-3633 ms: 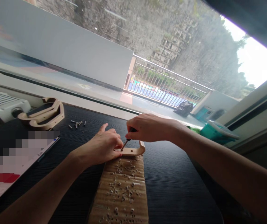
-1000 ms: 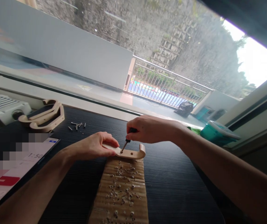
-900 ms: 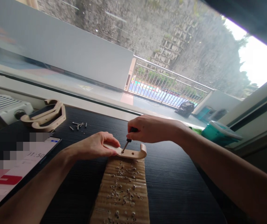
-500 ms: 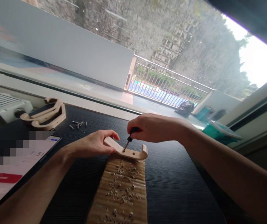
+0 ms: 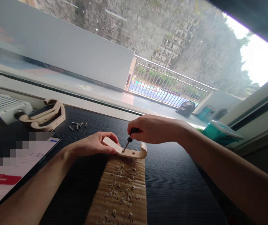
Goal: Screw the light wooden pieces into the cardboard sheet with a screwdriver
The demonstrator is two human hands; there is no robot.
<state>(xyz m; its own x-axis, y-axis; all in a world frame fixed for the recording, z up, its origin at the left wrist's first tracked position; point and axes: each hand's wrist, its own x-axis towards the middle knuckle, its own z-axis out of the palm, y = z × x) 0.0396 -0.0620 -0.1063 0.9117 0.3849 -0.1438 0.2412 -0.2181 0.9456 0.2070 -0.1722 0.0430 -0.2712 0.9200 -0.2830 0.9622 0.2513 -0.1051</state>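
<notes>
A pale wooden hook (image 5: 137, 154) lies across the far end of a brown corrugated cardboard block (image 5: 122, 193) pitted with many holes. My left hand (image 5: 101, 143) grips the hook's left end between thumb and fingers. In my right hand (image 5: 145, 128) is a screwdriver (image 5: 128, 143), its dark handle wrapped by my fingers. The shaft slants down to the left, and its tip meets the hook at the left hole; a screw head there is too small to make out clearly. A second hole in the hook shows to the right.
Several loose screws (image 5: 78, 125) lie on the black table (image 5: 171, 181). More wooden hooks (image 5: 46, 117) rest at the back left, beside a white appliance (image 5: 4, 104). A phone (image 5: 18, 172) lies at the left. A window borders the table's far side.
The hook has shifted and tilted very slightly under my left hand, whose fingers have curled a little. The screwdriver stays at the same hole with hardly any movement.
</notes>
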